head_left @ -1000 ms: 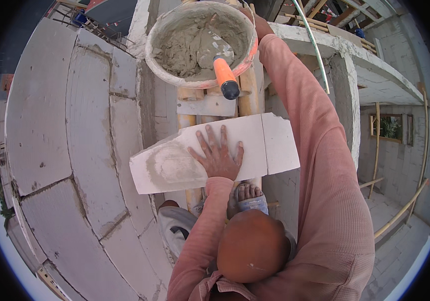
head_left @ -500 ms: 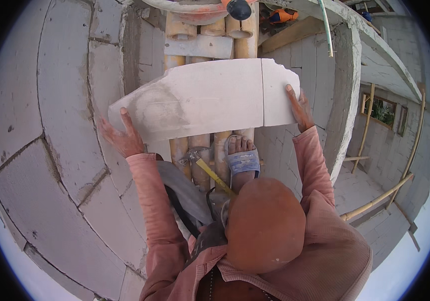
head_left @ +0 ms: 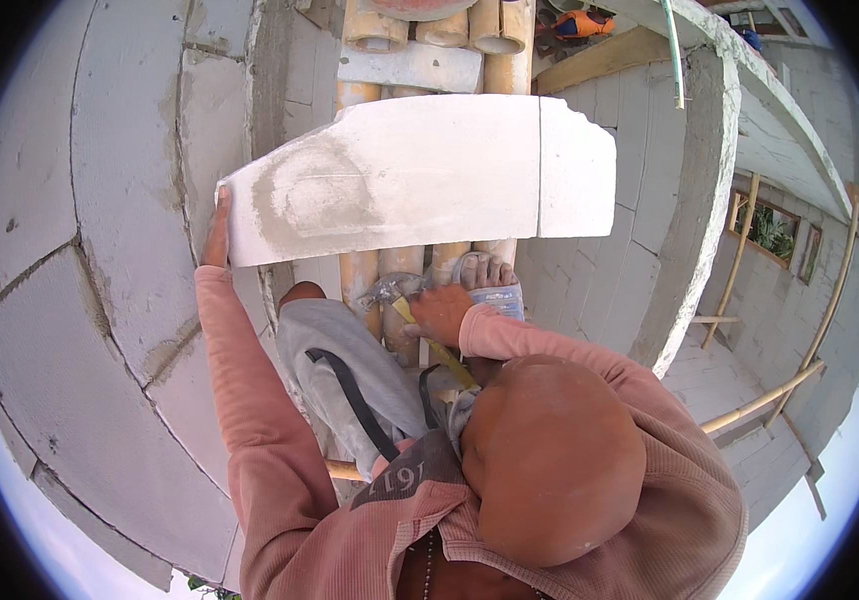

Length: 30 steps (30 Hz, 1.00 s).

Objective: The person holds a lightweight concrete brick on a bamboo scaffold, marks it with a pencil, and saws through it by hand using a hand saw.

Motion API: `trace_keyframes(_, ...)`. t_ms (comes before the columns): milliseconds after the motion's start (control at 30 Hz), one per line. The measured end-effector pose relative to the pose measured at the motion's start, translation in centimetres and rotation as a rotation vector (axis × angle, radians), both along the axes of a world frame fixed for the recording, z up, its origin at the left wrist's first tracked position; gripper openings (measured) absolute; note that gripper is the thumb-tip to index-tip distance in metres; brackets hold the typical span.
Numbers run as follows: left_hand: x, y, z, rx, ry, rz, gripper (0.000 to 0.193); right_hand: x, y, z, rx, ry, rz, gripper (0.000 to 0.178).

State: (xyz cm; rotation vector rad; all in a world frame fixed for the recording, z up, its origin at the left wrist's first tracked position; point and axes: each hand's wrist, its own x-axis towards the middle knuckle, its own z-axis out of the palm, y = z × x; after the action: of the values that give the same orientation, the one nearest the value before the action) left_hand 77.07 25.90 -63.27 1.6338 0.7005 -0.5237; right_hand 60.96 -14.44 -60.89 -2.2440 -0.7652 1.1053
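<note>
A long white lightweight concrete block [head_left: 429, 175] lies across the bamboo poles. Its left end is slanted, a grey damp-looking patch marks its left part, and a straight line crosses it near the right end. My left hand [head_left: 218, 232] holds the block's left end, seen edge-on with its fingers against the end face. Between the block and my body, my right hand [head_left: 439, 313] is closed round the yellow handle of a hammer [head_left: 389, 290], close to its grey metal head. Part of the grip is hidden under the hand.
Bamboo poles [head_left: 359, 275] run beneath the block, beside my sandalled foot [head_left: 494, 290]. A grey block wall [head_left: 129, 190] rises on the left, and a concrete column [head_left: 694, 200] stands right. Farther off are bamboo props [head_left: 734, 250] and an orange-clad person [head_left: 581, 24].
My right hand has left the block's right end and come down to the hammer by my foot. My left hand has shifted to the block's left edge.
</note>
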Motion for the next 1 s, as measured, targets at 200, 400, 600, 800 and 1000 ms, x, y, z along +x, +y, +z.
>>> trace_keyframes(200, 0.5, 0.6, -2.4, 0.328, 0.091, -0.034, 0.108, -1.1, 1.2, -1.3, 0.064, 0.083, -0.405, 0.05)
trace_keyframes(400, 0.1, 0.6, -2.9, -0.049, 0.028, 0.097, 0.104, 3.9, -3.2, 8.5, 0.664, 0.264, -0.564, 0.048)
trace_keyframes(600, -4.4, 2.1, -0.2, 0.104, 0.075, 0.11, 0.102, 10.1, -16.2, 13.9, 0.366, -0.01, -1.572, 0.035)
trace_keyframes(800, -11.4, -4.4, 3.8, 0.047, 0.063, 0.232, 0.087, 7.2, -26.4, 5.1, 0.077, -0.073, -1.667, 0.038)
trace_keyframes(1000, -14.2, -5.2, 11.6, 0.02, -0.095, 0.286, 0.076, 6.9, -21.8, 6.0, 0.28, -0.137, -1.675, 0.037)
